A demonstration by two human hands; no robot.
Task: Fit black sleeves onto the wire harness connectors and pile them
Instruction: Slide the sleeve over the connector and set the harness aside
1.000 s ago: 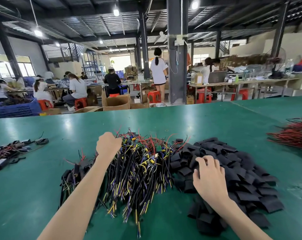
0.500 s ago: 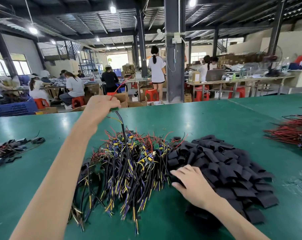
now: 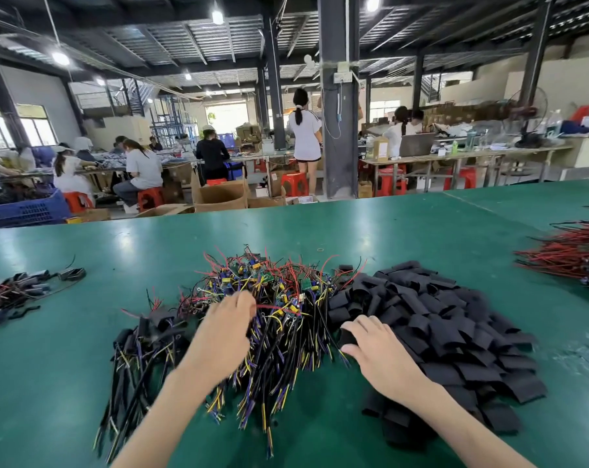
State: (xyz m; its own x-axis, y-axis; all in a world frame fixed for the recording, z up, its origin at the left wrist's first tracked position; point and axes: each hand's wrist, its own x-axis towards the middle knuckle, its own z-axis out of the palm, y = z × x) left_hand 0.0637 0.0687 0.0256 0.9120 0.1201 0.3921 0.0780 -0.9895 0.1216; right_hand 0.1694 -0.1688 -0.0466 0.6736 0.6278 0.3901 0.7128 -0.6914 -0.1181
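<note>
The wire harness pile (image 3: 279, 319) lies on the green table (image 3: 404, 238). Just right of it, the right hand (image 3: 370, 346) pinches a black sleeve (image 3: 349, 336) off the sleeve heap (image 3: 438, 319). The left hand (image 3: 230, 329) curls into the pile; blur hides its grip.

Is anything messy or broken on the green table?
Nothing looks broken. One sleeve lies apart from the sleeve pile, at the far edge of the wires, and the table has a scuffed patch at the right.
</note>
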